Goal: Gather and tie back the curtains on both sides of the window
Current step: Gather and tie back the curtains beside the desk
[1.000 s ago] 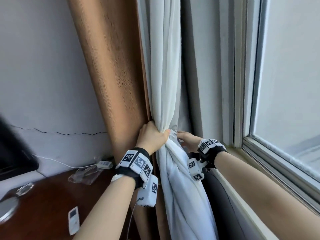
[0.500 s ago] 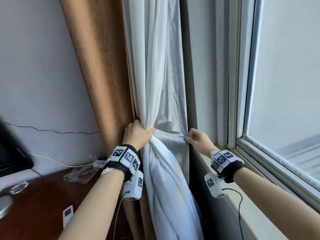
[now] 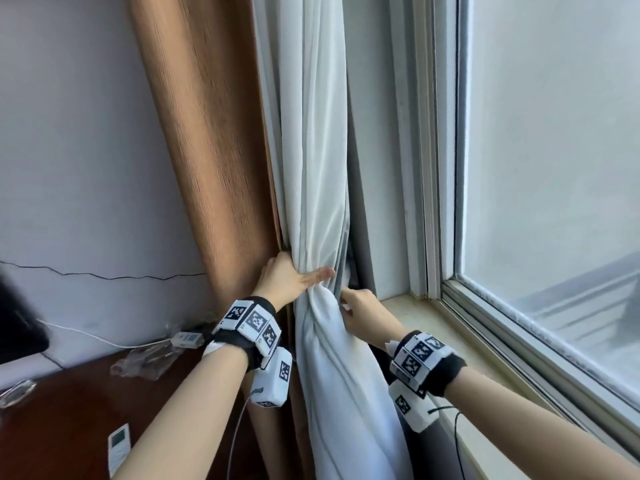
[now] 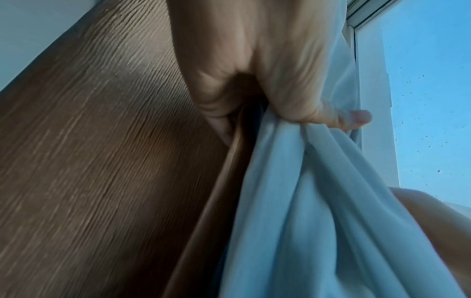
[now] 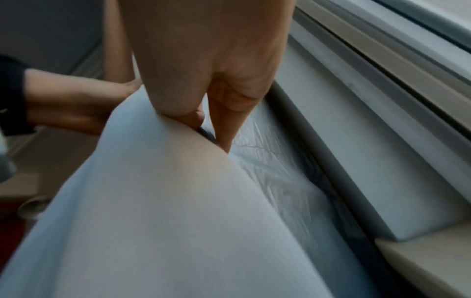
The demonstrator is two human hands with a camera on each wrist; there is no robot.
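Fabric of the white sheer curtain [image 3: 311,140] hangs in long folds between the brown textured drape [image 3: 207,133] and the grey wall strip by the window frame [image 3: 424,150], and it is bunched into a narrow waist just above sill height, then spreads out again below. The left hand [image 3: 289,280] grips that waist from the drape side: its thumb lies across the front of the bundle, pointing toward the window, and its fingers [image 4: 219,113] are curled round behind the gathered cloth, as the left wrist view shows from below, with folds fanning down out of the fist. The right hand [image 3: 362,315] is at the bundle's other side, just below and to the right of the left hand, its fingers [image 5: 224,129] held together and pressed down into the fabric beside a crinkled, shinier layer; whether they actually pinch a fold cannot be told from these views. Both wrists carry black bands with white blocks printed with black-and-white square markers. To the right, the pale stone windowsill [image 3: 460,327] runs along under the large pane of the window [image 3: 554,168], which shows a bright hazy outside. To the left, beyond the brown drape, a dark red-brown wooden table [image 3: 69,417] stands against the grey wall and holds a small white remote control [image 3: 119,448], a crumpled clear plastic wrapper [image 3: 147,362] and a white cable with a small adapter box [image 3: 188,339].
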